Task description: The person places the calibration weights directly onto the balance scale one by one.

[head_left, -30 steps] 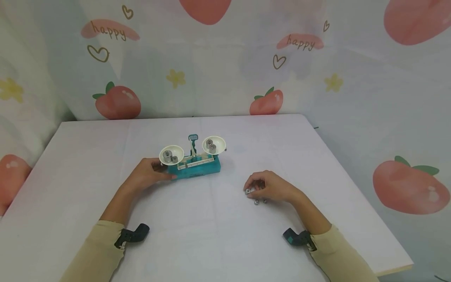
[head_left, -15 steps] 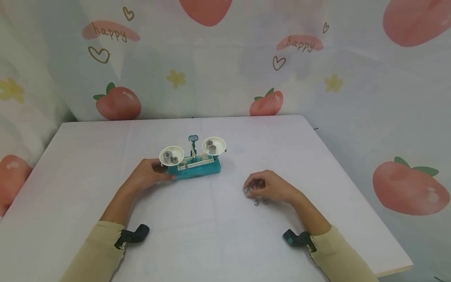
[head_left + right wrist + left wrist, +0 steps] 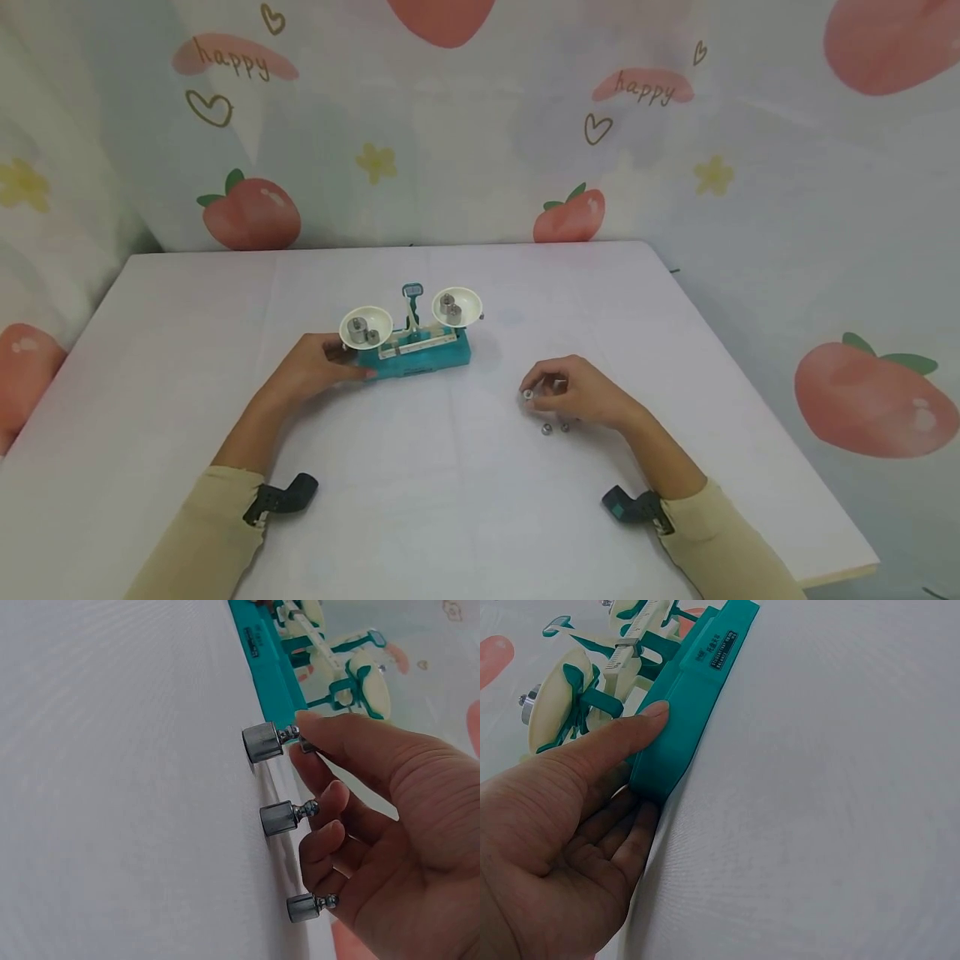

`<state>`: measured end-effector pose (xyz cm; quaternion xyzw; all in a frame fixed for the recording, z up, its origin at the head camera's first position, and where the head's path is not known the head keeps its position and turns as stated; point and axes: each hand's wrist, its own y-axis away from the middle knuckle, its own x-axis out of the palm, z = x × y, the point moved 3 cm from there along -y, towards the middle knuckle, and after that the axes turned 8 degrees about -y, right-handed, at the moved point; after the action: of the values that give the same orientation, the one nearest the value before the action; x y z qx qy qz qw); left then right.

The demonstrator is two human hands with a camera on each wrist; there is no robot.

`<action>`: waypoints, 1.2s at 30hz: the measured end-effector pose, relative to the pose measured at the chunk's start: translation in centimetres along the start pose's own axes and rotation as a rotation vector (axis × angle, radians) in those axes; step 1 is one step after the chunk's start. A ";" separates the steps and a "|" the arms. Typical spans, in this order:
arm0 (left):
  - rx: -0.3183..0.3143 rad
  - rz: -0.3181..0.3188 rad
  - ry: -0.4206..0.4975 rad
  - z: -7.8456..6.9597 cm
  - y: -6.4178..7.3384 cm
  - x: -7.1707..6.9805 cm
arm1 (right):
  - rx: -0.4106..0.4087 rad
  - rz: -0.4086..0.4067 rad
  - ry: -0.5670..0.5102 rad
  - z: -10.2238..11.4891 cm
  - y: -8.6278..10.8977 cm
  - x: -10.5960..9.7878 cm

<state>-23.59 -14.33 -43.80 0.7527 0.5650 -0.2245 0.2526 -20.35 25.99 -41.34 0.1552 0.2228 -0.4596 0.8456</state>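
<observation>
A teal balance scale (image 3: 423,360) with two cream pans stands on the table. My left hand (image 3: 311,367) grips the left end of its base; in the left wrist view the thumb (image 3: 649,716) lies on the base's front face. Metal weights sit in the left pan (image 3: 366,311) and the right pan (image 3: 468,317). To the right of the scale, my right hand (image 3: 577,387) pinches a small metal weight (image 3: 528,394) between thumb and index finger. That weight is mostly hidden in the right wrist view, where a larger weight (image 3: 262,742) and two others (image 3: 279,817) stand upright beside the fingers.
A white cloth covers the table (image 3: 450,500), whose right edge (image 3: 840,575) shows near the front. A printed curtain (image 3: 480,167) hangs behind and at the sides. Black wrist cameras (image 3: 296,493) sit on both sleeves.
The right hand's fingertips have risen slightly with the small weight. The left hand has kept its grip on the scale's base.
</observation>
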 end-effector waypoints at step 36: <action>0.012 -0.020 0.004 0.2 -0.1 0.2 | -0.098 -0.252 0.000 7.1 -3.4 -2.5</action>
<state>-23.59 -14.26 -44.09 0.7489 0.5716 -0.2291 0.2447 -22.72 22.61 -34.18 0.0845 0.2628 -0.5509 0.7876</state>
